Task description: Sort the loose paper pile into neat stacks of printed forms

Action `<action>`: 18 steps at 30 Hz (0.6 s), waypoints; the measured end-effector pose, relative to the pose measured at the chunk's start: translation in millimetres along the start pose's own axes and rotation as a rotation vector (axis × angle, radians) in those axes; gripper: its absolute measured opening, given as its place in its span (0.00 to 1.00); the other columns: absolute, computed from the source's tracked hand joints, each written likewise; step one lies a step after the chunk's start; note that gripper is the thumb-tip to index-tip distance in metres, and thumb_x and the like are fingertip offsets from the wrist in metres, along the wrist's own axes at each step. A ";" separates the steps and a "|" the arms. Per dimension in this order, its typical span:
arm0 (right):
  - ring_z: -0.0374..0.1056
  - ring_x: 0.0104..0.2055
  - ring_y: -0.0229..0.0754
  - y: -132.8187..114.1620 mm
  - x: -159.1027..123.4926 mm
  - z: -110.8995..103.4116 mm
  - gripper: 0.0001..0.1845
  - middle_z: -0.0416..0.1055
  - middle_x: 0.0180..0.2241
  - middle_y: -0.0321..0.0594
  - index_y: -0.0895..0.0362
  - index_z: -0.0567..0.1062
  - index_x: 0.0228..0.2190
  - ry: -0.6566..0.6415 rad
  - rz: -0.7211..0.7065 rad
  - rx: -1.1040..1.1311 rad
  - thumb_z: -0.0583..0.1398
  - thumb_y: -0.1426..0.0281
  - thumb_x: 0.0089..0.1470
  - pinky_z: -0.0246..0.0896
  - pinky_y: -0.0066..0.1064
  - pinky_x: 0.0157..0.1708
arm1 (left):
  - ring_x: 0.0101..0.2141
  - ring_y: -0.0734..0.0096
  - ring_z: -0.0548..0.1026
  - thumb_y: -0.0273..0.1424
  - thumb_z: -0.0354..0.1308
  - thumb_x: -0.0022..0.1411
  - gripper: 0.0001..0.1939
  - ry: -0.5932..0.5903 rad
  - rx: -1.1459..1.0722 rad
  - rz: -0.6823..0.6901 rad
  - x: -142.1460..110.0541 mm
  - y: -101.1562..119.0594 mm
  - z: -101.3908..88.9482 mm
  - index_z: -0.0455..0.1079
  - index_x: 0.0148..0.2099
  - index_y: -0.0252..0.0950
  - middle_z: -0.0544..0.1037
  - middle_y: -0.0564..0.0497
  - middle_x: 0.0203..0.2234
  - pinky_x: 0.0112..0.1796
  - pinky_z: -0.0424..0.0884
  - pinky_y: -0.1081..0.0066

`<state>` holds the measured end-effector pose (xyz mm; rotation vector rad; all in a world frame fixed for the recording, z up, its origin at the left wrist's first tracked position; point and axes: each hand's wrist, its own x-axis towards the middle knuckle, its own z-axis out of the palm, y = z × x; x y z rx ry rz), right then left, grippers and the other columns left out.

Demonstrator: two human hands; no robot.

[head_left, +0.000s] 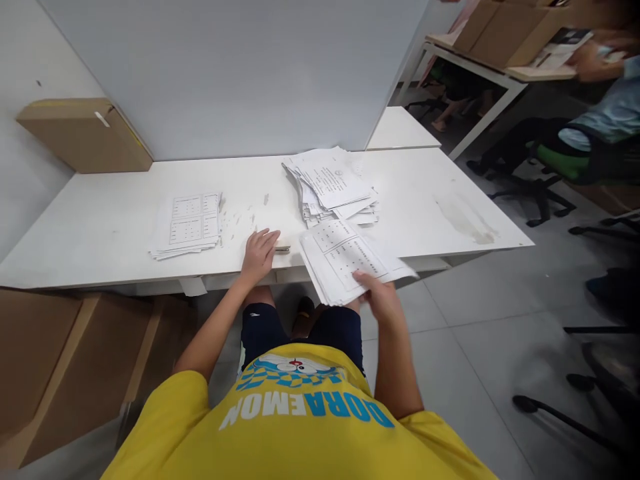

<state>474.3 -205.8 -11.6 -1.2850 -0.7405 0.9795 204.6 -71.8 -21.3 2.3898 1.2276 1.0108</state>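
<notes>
A: Status, sheaf of sheets [350,263]?
B: Overhangs bench [115,227] front edge; right hand [380,297] grip clamped on near corner. Left hand [259,252] flat, fingers apart, beside small clip [283,249].
A: Handling?
B: Prob. light, floppy, slippery; sheets fan. Pinch whole thickness, support underneath.

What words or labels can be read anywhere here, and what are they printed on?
"DORAEMON": on the yellow shirt, upside down to the camera.
Sheets held in the right hand: printed tables, too small to read.
Left paper stack and messy paper pile: print too blurred to read.
Cardboard boxes: nothing legible.
</notes>
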 end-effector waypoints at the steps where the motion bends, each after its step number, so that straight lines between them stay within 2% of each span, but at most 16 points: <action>1: 0.64 0.19 0.40 -10.5 3.6 -4.8 0.12 0.69 0.18 0.34 0.57 0.76 0.30 -0.055 0.034 -0.009 0.69 0.67 0.40 0.61 0.32 0.17 | 0.62 0.56 0.63 0.37 0.40 0.71 0.26 0.011 -0.106 -0.035 -0.3 3.5 -5.1 0.58 0.67 0.39 0.71 0.41 0.58 0.60 0.58 0.51; 3: 0.65 0.21 0.40 -28.4 13.3 -2.6 0.14 0.71 0.20 0.35 0.57 0.76 0.29 -0.182 0.116 -0.029 0.71 0.71 0.36 0.61 0.31 0.17 | 0.59 0.57 0.68 0.40 0.34 0.72 0.30 -0.036 -0.359 -0.117 -1.4 13.0 -18.5 0.41 0.73 0.40 0.69 0.39 0.59 0.55 0.65 0.53; 5: 0.64 0.21 0.39 -40.3 25.7 16.5 0.15 0.72 0.20 0.35 0.58 0.77 0.28 -0.359 0.198 -0.089 0.71 0.74 0.33 0.58 0.29 0.15 | 0.54 0.58 0.73 0.45 0.32 0.73 0.33 -0.117 -0.538 -0.180 -3.5 22.7 -35.0 0.30 0.73 0.41 0.68 0.38 0.60 0.50 0.71 0.58; 7: 0.61 0.18 0.36 -45.2 39.2 49.6 0.14 0.71 0.19 0.34 0.59 0.77 0.27 -0.594 0.241 -0.194 0.71 0.75 0.31 0.52 0.26 0.13 | 0.55 0.56 0.73 0.50 0.38 0.70 0.37 -0.097 -0.553 -0.191 -6.5 26.9 -53.7 0.30 0.73 0.42 0.65 0.37 0.62 0.50 0.73 0.59; 9: 0.58 0.17 0.34 -44.0 51.8 92.0 0.14 0.71 0.18 0.33 0.60 0.78 0.28 -0.769 0.159 -0.275 0.70 0.74 0.32 0.48 0.24 0.13 | 0.58 0.53 0.69 0.52 0.48 0.67 0.42 0.018 -0.497 -0.167 -8.3 19.2 -74.4 0.33 0.72 0.43 0.61 0.38 0.65 0.51 0.72 0.58; 11: 0.59 0.17 0.34 -38.1 62.2 140.1 0.13 0.71 0.19 0.33 0.59 0.78 0.29 -0.827 0.039 -0.268 0.69 0.72 0.35 0.48 0.24 0.14 | 0.59 0.51 0.68 0.51 0.53 0.64 0.44 0.132 -0.472 -0.153 -5.9 -4.3 -97.6 0.36 0.72 0.44 0.61 0.38 0.65 0.52 0.72 0.56; 13: 0.61 0.20 0.36 -28.6 69.3 192.0 0.12 0.71 0.20 0.35 0.60 0.77 0.30 -0.881 0.029 -0.230 0.68 0.68 0.40 0.53 0.26 0.16 | 0.59 0.50 0.68 0.50 0.57 0.62 0.43 0.221 -0.458 -0.182 3.2 -42.3 -123.0 0.42 0.70 0.42 0.63 0.38 0.63 0.52 0.72 0.55; 15: 0.65 0.24 0.39 -16.9 73.5 245.4 0.12 0.72 0.23 0.37 0.60 0.76 0.33 -0.812 0.001 -0.169 0.66 0.66 0.45 0.62 0.28 0.22 | 0.57 0.50 0.71 0.46 0.60 0.60 0.42 0.266 -0.419 -0.259 18.0 -87.6 -149.1 0.46 0.69 0.41 0.67 0.38 0.61 0.53 0.72 0.53; 18: 0.71 0.33 0.44 0.4 77.7 316.4 0.11 0.75 0.30 0.40 0.60 0.74 0.36 -0.696 -0.082 -0.235 0.62 0.67 0.51 0.69 0.35 0.33 | 0.54 0.51 0.73 0.36 0.63 0.57 0.48 0.267 -0.266 -0.493 40.4 -147.7 -180.9 0.40 0.71 0.38 0.70 0.36 0.56 0.53 0.70 0.49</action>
